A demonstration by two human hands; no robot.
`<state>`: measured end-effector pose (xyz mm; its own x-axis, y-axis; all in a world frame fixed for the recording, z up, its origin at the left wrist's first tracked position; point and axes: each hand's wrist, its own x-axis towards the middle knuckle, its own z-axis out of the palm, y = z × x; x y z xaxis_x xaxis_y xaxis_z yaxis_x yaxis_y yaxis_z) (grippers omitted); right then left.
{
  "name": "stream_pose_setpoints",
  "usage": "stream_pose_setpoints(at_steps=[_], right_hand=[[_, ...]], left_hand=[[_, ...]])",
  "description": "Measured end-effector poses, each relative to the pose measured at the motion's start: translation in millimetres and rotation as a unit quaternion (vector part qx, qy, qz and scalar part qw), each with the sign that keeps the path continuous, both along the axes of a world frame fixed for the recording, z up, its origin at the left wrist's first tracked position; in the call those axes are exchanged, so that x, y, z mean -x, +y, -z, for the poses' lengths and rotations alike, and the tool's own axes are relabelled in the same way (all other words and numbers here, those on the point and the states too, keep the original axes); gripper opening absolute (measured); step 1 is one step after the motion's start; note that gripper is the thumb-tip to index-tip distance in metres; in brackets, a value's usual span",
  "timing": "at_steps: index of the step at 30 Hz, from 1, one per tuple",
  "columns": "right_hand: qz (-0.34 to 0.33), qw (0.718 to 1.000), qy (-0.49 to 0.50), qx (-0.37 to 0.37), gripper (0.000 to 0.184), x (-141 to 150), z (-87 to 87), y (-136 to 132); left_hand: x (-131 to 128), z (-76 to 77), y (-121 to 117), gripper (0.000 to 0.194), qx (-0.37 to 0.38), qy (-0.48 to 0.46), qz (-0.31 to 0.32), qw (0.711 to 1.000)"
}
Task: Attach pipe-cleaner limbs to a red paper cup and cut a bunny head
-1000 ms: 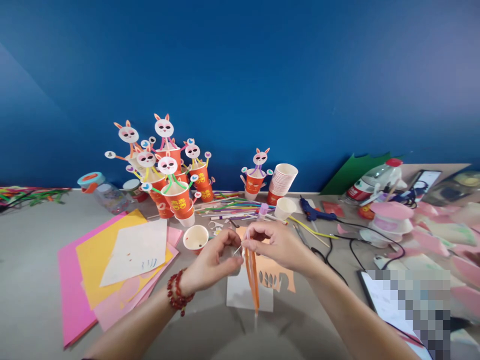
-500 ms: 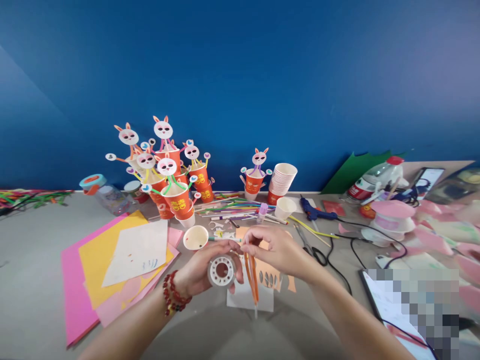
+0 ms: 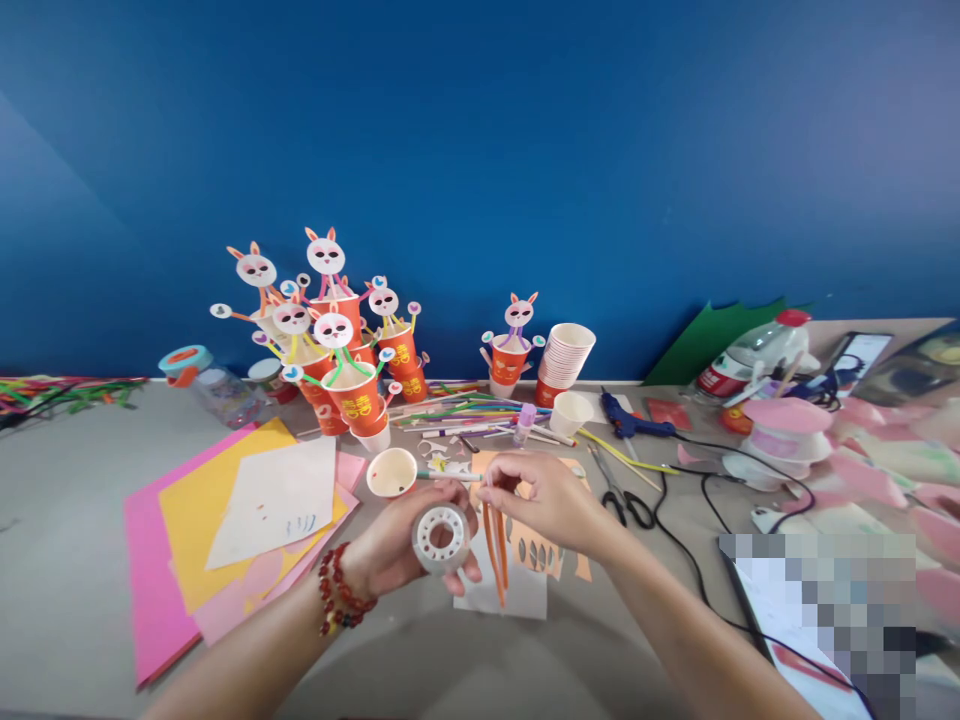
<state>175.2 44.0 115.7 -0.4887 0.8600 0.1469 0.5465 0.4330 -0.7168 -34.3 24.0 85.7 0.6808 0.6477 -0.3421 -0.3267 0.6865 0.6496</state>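
My left hand [image 3: 409,535] is closed around a roll of clear tape [image 3: 440,539] on a white core, its ring facing me. Close by on the right, my right hand [image 3: 536,490] pinches the top of an orange pipe cleaner [image 3: 496,560], folded so its lengths hang down. Below them lie a white sheet [image 3: 480,595] and a peach sheet [image 3: 559,540] with leaf-shaped cut-outs. A paper cup [image 3: 391,473] stands just beyond my left hand, and a marker [image 3: 450,476] lies beside it.
Red paper cups with rabbit figures [image 3: 356,400] stand at the back left, above coloured paper sheets [image 3: 157,600]. Stacked paper cups [image 3: 568,358], a blue glue gun [image 3: 634,425], black-handled scissors [image 3: 626,505] and a dark cable [image 3: 690,575] are to the right.
The tape roll in my left hand has turned and shifted slightly left. The pipe cleaner's lower end has swung left, and a clear strip seen below it earlier no longer shows there.
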Motion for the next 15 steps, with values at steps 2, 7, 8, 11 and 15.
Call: stream_pose_setpoints(at_steps=[2, 7, 8, 11, 15], right_hand=[[0.012, 1.000, 0.006, 0.003, 0.019, 1, 3.1, 0], [0.041, 0.999, 0.024, -0.005, 0.017, 6, 2.7, -4], [0.044, 0.999, 0.026, -0.006, 0.019, 7, 1.3, -6], [0.048, 0.998, 0.041, 0.007, 0.021, 10, -3.6, -9], [0.043, 0.996, 0.074, 0.016, 0.019, 13, -7.7, -10]], left_hand=[[-2, -3.1, -2, 0.025, -0.002, 0.011, -0.021, 1.000], [-9, -13.3, -12, 0.024, -0.040, 0.027, -0.071, 0.996], [-10, -14.6, -14, 0.026, -0.047, 0.024, -0.074, 0.996], [-13, -16.4, -17, 0.028, -0.054, 0.011, -0.078, 0.995], [-15, -18.8, -17, 0.027, -0.049, 0.007, -0.088, 0.995]])
